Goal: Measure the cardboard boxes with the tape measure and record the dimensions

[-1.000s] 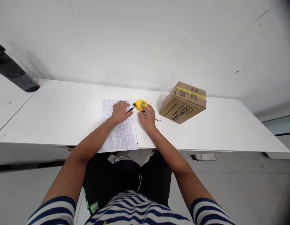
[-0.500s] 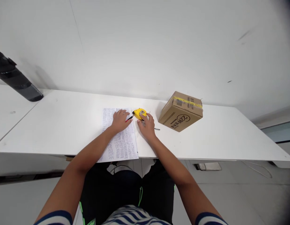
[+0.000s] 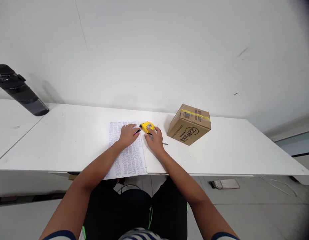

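My right hand [image 3: 155, 141] is closed around a yellow tape measure [image 3: 145, 126], its fingers on the near side of the case. A dark wrist strap [image 3: 165, 144] sticks out beside that hand. My left hand [image 3: 128, 135] rests over the upper part of a sheet of paper [image 3: 130, 160] densely covered in blue handwriting. Between its thumb and forefinger lies a slim red-and-black pen [image 3: 137, 131], one end close to the front of the tape measure. Whether any tape blade is out is too small to tell.
A cardboard box [image 3: 190, 126] with yellow tape stands right of my hands on the white table [image 3: 231, 150]. Far left, a dark bottle [image 3: 24, 95] stands near the wall [image 3: 154, 53]. The paper overhangs the table's front edge.
The view has tilted up slightly, so everything on the table sits lower in the picture. Both hands keep nearly the same place over the paper and tape measure.
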